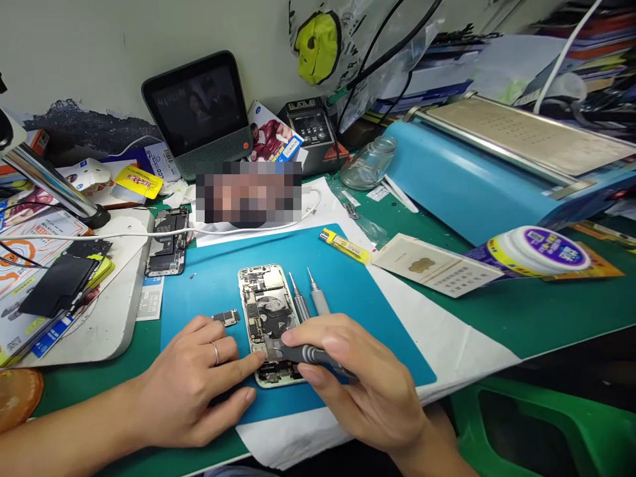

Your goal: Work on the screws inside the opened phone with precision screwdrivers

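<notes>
An opened smartphone point(268, 301) lies on the blue mat point(377, 331), its inner boards and a dark, torn-looking area in the middle exposed. My left hand point(199, 377) rests at its lower left, the index fingertip touching the phone's edge and the thumb apart. Between thumb and fingers, my right hand point(368, 377) grips a grey tool with a ridged handle point(318, 356); its flat end is over the lower part of the phone. Two grey precision screwdrivers point(300, 298) lie just right of the phone. Close to my left fingers is a small metal-cased phone part point(227, 317).
Another opened phone point(167, 242) lies at the mat's upper left. A yellow tube point(345, 245), a white card point(437, 265) and a white tub point(541, 250) are to the right. Behind them stand a blue machine point(477, 179) and a glass jar point(368, 162). A white cable point(223, 232) crosses the bench.
</notes>
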`<act>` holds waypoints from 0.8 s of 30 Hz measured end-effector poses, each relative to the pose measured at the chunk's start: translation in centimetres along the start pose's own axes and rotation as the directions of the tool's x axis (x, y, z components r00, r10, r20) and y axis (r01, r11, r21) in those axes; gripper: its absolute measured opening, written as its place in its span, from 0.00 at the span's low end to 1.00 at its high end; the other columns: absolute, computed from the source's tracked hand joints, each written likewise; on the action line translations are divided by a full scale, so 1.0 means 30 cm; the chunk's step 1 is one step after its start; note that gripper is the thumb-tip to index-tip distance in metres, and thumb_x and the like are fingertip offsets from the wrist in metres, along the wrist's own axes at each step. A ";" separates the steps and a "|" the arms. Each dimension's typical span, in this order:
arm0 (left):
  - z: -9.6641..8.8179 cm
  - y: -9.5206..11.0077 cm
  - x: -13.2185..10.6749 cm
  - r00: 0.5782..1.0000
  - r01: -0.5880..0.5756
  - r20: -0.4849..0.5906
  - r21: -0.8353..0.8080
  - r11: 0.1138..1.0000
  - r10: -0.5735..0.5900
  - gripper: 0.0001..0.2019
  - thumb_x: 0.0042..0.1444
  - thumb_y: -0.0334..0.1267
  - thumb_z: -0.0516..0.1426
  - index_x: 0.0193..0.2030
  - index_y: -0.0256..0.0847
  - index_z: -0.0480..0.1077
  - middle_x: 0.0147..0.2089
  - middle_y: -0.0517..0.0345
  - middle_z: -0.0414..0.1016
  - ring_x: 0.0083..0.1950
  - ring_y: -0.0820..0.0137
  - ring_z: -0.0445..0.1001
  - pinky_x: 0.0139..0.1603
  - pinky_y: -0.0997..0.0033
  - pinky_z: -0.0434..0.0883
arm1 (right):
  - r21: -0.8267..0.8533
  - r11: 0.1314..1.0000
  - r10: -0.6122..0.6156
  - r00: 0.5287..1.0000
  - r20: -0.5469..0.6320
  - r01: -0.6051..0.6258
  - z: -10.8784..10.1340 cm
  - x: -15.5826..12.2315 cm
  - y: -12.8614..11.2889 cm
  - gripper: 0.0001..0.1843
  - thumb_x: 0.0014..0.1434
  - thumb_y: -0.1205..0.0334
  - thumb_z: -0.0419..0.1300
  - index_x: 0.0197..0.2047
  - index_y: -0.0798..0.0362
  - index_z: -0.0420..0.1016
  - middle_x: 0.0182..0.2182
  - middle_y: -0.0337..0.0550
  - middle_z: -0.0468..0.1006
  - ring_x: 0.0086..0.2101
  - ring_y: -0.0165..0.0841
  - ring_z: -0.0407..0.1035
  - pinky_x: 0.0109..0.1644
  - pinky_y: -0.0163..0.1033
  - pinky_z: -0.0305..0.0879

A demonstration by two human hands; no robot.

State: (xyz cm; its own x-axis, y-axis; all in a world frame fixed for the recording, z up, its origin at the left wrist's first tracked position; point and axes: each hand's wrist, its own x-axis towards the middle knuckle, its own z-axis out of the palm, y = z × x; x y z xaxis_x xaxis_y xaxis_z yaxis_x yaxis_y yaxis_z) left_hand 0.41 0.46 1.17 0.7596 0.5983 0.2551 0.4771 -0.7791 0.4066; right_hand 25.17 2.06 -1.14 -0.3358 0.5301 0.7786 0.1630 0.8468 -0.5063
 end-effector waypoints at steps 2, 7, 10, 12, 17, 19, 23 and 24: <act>0.007 0.000 -0.004 0.999 0.029 -0.030 0.011 1.000 -0.029 0.15 0.70 0.36 0.55 0.60 0.36 0.72 0.32 0.57 0.69 0.34 0.64 0.62 0.39 0.61 0.55 | -0.037 0.999 -0.017 1.000 0.003 0.017 0.000 -0.002 -0.005 0.38 0.63 0.78 0.58 0.74 0.55 0.56 0.40 0.48 0.84 0.39 0.36 0.79 0.42 0.43 0.81; 0.020 0.001 -0.015 0.998 0.037 -0.048 0.013 0.999 -0.036 0.15 0.70 0.38 0.54 0.60 0.36 0.73 0.32 0.57 0.68 0.34 0.64 0.61 0.39 0.60 0.54 | -0.077 0.997 -0.026 1.000 -0.005 0.026 -0.002 -0.012 -0.011 0.43 0.62 0.80 0.57 0.77 0.54 0.50 0.40 0.48 0.83 0.42 0.36 0.79 0.44 0.44 0.81; 0.019 0.001 -0.017 0.999 0.039 -0.025 0.022 0.999 -0.038 0.17 0.71 0.39 0.54 0.63 0.37 0.71 0.33 0.57 0.68 0.35 0.64 0.61 0.40 0.60 0.54 | -0.067 0.997 -0.036 0.999 -0.012 0.035 0.000 -0.014 -0.006 0.44 0.62 0.80 0.57 0.77 0.53 0.48 0.40 0.47 0.82 0.42 0.35 0.78 0.44 0.44 0.81; 0.017 0.000 -0.015 0.999 0.048 -0.007 0.036 0.998 -0.048 0.18 0.72 0.40 0.53 0.63 0.37 0.71 0.33 0.57 0.68 0.35 0.63 0.61 0.40 0.60 0.54 | -0.074 0.997 -0.038 0.999 -0.008 0.037 0.003 -0.012 -0.004 0.43 0.62 0.80 0.57 0.77 0.54 0.49 0.40 0.48 0.82 0.42 0.35 0.78 0.43 0.43 0.81; 0.015 0.001 -0.013 0.999 0.042 0.009 0.054 0.998 -0.043 0.17 0.73 0.41 0.53 0.62 0.37 0.72 0.33 0.56 0.68 0.35 0.64 0.61 0.40 0.60 0.54 | -0.101 0.995 -0.023 1.000 0.007 0.024 0.005 -0.005 -0.010 0.39 0.63 0.79 0.56 0.75 0.56 0.54 0.39 0.48 0.83 0.41 0.35 0.78 0.43 0.42 0.80; 0.015 0.003 -0.013 0.999 0.044 0.000 0.055 0.998 -0.044 0.17 0.73 0.41 0.53 0.61 0.37 0.72 0.33 0.56 0.69 0.35 0.64 0.61 0.40 0.60 0.54 | -0.106 0.994 -0.030 1.000 0.003 0.030 0.004 -0.005 -0.012 0.39 0.63 0.80 0.56 0.74 0.57 0.55 0.39 0.49 0.83 0.41 0.35 0.78 0.44 0.42 0.80; 0.008 0.004 -0.006 1.000 0.031 -0.006 0.063 0.998 -0.031 0.15 0.72 0.38 0.54 0.60 0.36 0.73 0.33 0.56 0.69 0.35 0.64 0.61 0.40 0.60 0.55 | -0.127 0.991 -0.051 0.999 -0.001 0.050 0.000 -0.006 -0.006 0.38 0.63 0.80 0.57 0.73 0.57 0.56 0.39 0.49 0.84 0.40 0.35 0.79 0.43 0.42 0.81; 0.006 0.003 -0.004 1.000 0.023 -0.001 0.066 0.998 -0.023 0.15 0.72 0.38 0.54 0.60 0.35 0.73 0.33 0.56 0.69 0.35 0.64 0.62 0.40 0.60 0.55 | -0.132 0.990 -0.055 0.998 -0.007 0.054 0.000 -0.005 -0.004 0.38 0.63 0.80 0.56 0.73 0.57 0.55 0.38 0.48 0.84 0.40 0.35 0.79 0.43 0.42 0.81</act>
State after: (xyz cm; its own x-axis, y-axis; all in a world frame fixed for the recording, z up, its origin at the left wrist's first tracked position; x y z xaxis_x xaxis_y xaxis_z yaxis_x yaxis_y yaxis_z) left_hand 0.45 0.28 1.02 0.7480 0.6162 0.2466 0.5224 -0.7757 0.3539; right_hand 25.21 1.89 -1.19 -0.3381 0.4830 0.8077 0.2657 0.8723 -0.4104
